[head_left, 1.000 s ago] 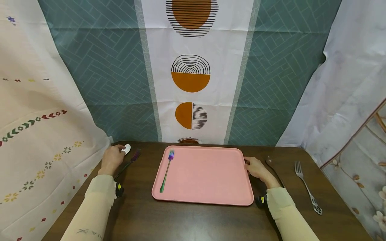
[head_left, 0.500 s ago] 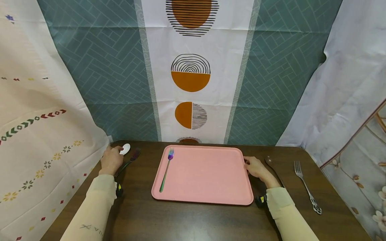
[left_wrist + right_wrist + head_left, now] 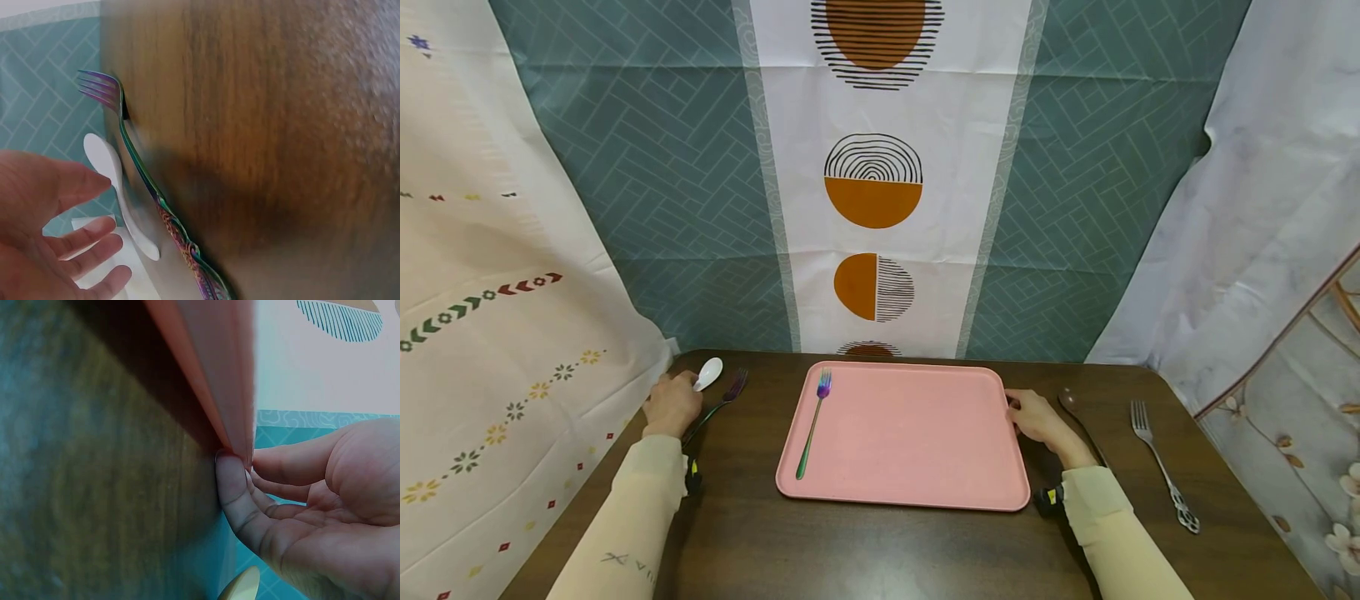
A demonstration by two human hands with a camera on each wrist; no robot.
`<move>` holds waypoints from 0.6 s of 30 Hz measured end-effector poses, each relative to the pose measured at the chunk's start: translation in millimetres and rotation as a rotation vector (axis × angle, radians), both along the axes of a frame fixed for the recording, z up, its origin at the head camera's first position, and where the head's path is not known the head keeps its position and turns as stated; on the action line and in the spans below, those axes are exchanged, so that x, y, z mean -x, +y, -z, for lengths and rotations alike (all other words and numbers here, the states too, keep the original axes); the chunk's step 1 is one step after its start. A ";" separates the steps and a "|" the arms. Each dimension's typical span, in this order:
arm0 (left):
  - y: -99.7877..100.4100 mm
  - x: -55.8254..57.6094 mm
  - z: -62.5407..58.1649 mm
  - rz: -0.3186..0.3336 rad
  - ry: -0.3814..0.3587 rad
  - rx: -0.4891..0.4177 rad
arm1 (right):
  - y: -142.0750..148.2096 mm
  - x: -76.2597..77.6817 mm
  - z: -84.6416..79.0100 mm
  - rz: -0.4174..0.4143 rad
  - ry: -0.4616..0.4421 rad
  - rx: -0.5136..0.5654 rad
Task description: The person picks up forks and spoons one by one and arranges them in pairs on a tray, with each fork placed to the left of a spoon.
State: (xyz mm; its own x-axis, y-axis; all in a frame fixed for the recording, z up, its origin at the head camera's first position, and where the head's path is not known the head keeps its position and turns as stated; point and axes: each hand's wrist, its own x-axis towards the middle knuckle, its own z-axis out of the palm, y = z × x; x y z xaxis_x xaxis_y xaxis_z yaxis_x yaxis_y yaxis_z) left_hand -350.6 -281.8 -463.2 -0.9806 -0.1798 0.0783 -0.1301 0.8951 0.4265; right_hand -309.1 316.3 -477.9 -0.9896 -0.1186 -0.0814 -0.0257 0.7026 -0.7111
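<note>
My left hand [image 3: 672, 405] is over the table's far left, beside a white spoon [image 3: 709, 372]. In the left wrist view the thumb tip overlaps the spoon's neck, while the other fingers are relaxed and apart from its handle. A rainbow-coloured fork [image 3: 150, 181] with an ornate handle lies just right of that spoon. My right hand [image 3: 1037, 417] pinches the right rim of a pink rectangular tray [image 3: 917, 433], thumb and fingers on either side of the edge in the right wrist view. Another rainbow-coloured fork [image 3: 815, 425] lies along the tray's left side.
Right of the tray, a dark spoon [image 3: 1067, 402] lies partly hidden by the right forearm. Farther right is a silver fork [image 3: 1157, 462] with an ornate handle. The brown wooden table [image 3: 865, 550] backs onto a green and white patterned curtain [image 3: 700, 167].
My left hand has drawn back slightly to the left and nearer. The white spoon has shifted and turned a little, with more of it showing. The right hand and tray stay put.
</note>
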 end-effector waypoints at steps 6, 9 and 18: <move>-1.8 0.2 1.3 0.013 -0.003 0.015 | -0.3 0.7 0.3 0.000 0.002 0.002; -1.6 0.2 2.3 0.017 -0.011 0.022 | -0.5 0.2 0.6 0.001 0.003 -0.001; -3.7 0.2 7.7 0.030 0.002 0.045 | 0.0 0.1 0.3 0.006 0.005 -0.019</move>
